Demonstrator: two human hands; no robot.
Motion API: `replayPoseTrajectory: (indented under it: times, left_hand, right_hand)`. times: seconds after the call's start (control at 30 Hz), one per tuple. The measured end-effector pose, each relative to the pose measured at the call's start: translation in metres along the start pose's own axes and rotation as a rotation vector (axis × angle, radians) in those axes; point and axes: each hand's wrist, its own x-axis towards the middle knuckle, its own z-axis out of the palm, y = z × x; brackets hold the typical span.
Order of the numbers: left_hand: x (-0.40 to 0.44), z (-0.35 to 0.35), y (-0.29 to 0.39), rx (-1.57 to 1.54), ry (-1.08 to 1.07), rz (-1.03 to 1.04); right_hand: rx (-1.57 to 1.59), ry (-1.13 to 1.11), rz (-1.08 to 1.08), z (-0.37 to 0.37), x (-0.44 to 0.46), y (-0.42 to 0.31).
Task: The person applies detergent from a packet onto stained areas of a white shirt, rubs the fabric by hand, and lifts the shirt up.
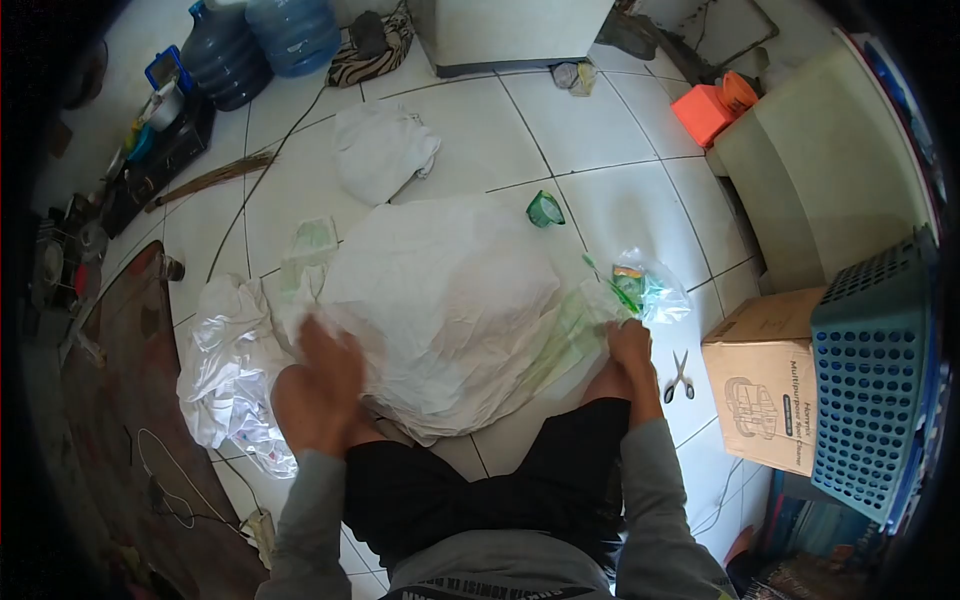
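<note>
A large white cloth (430, 300) is spread and wrinkled on the floor in front of my knees, with a greenish patch (555, 350) on its right side. My left hand (330, 375) is over the cloth's left edge, its fingers smeared by motion. At the right edge, my right hand (628, 343) is closed, its fingertips at the near end of a slim green stick (625, 298) whose exact kind is unclear. Just beyond lies a clear plastic bag (660, 288) with a green packet in it. A small green container (545, 209) stands past the cloth.
A bunched white cloth (385, 150) lies farther off; a white pile with shiny plastic (235, 370) is at left. Scissors (680, 377), a cardboard box (760, 400) and a blue basket (868, 370) are at right. Water jugs (225, 55) and a twig broom (215, 180) are far left.
</note>
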Motion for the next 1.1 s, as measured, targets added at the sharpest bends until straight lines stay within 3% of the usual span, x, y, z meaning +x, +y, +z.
replayPoseTrajectory:
  times: [0.07,0.1,0.13,0.2,0.37,0.43,0.57,0.7,0.77,0.83,0.9,1.0,1.1]
  left_hand:
    - [-0.054,0.001,0.038,-0.281,-0.45,0.33]
    - [-0.082,-0.012,0.071,-0.052,-0.661,0.487]
    - [-0.104,-0.024,0.095,0.105,-0.931,0.537]
    - [-0.157,-0.013,0.09,0.166,-0.953,0.644]
    - [-0.187,0.02,0.076,0.283,-0.828,0.698]
    - [-0.182,0.023,0.075,0.29,-0.819,0.718]
    - [-0.182,0.024,0.075,0.236,-0.843,0.705]
    - [-0.183,0.016,0.071,0.197,-0.847,0.65]
    - [-0.176,0.007,0.068,0.139,-0.868,0.62]
    - [-0.171,0.004,0.063,0.076,-0.895,0.593]
    - [-0.165,0.004,0.054,-0.128,-0.987,0.391]
    - [-0.141,-0.008,0.044,-0.241,-1.147,0.245]
    - [-0.135,-0.002,0.026,-0.167,-1.207,0.195]
  right_hand:
    - [0.125,-0.058,0.126,-0.006,0.018,-0.006]
    - [0.257,-0.118,0.25,-0.006,0.022,-0.008]
    - [0.25,-0.126,0.242,0.003,0.027,-0.004]
    - [0.465,0.079,0.275,0.031,0.039,0.01]
    - [0.802,0.099,0.243,0.008,0.029,0.021]
    - [0.412,0.169,0.074,0.009,0.029,0.025]
    - [0.492,-0.008,0.034,0.015,0.043,0.021]
    - [0.446,-0.016,0.001,0.046,0.076,0.054]
    - [0.563,0.133,-0.012,0.068,0.102,0.084]
    - [0.856,0.011,0.069,0.013,0.08,0.062]
    - [0.989,0.008,0.011,-0.032,0.062,0.039]
    - [1.026,-0.061,-0.099,-0.095,0.057,-0.021]
    - [1.02,-0.139,-0.197,-0.139,0.058,-0.114]
